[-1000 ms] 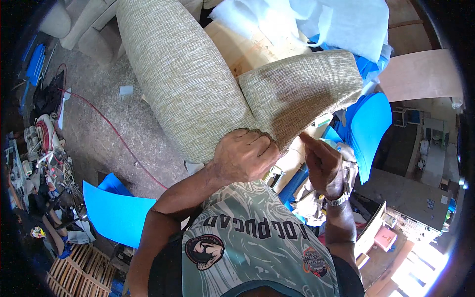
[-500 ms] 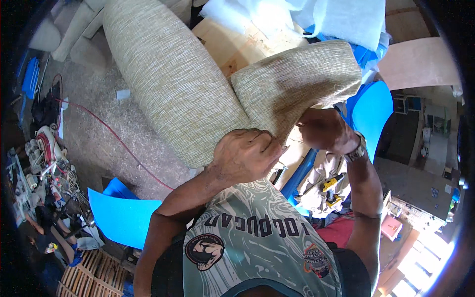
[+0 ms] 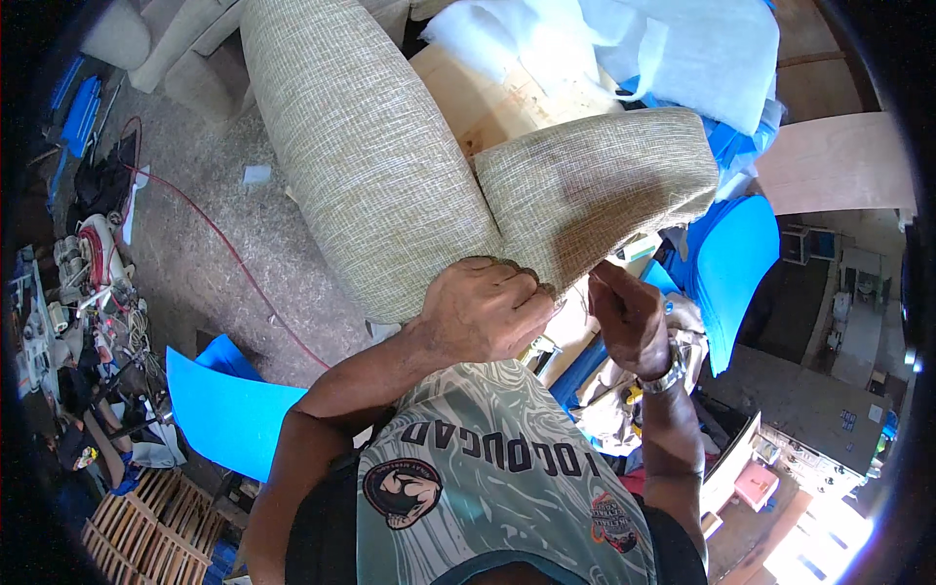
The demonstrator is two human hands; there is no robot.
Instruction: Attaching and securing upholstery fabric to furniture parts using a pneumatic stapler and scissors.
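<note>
A long padded piece in woven beige-green fabric (image 3: 361, 146) slants away from me at centre left. Against its right side rests a shorter padded arm (image 3: 604, 175) in the same cloth. My left hand (image 3: 487, 307) is closed in a fist on the near edge of the fabric, where the two pieces meet. Just right of it, my right hand (image 3: 629, 317) is pinched close below the loose lower edge of the shorter piece. Whatever lies between its fingers is too small or hidden to make out. A watch (image 3: 665, 370) is on my right wrist.
White wadding (image 3: 682, 58) lies over a plywood board (image 3: 468, 97) at the back. Blue sheets stand at right (image 3: 736, 263) and lower left (image 3: 234, 409). A red hose (image 3: 224, 239) crosses the floor. Tangled clutter (image 3: 97, 302) lies far left, beyond a slatted wooden rack (image 3: 156, 526).
My right hand has come away from under the shorter piece, back toward me and slightly left. My left hand keeps its hold on the cloth. The whole view has shifted a little.
</note>
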